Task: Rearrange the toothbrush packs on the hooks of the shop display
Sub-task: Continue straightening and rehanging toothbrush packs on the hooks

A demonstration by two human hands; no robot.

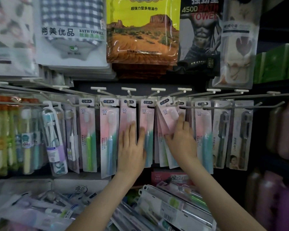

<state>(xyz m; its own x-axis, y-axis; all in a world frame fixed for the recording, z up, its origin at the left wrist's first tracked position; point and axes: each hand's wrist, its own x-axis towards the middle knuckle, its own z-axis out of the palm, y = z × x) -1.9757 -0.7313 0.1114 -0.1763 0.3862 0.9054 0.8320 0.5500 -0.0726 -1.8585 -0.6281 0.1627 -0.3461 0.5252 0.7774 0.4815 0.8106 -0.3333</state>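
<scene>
The pink-and-green toothbrush packs (109,139) marked "SS" hung on the hooks (188,106) below "BATH TOWEL" bags (73,30), the left hand (132,147) pressing two with straight fingers (132,129), the right hand (183,142) touching a tilted pack (168,114), its grip unclear.

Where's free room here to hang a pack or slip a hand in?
Free: dark gap between the grey toothbrush packs and purple bottles, with bare white hook ends above it. Crowded: the pink toothbrush packs, left hand flat on them, right hand holding a tilted pack.
</scene>
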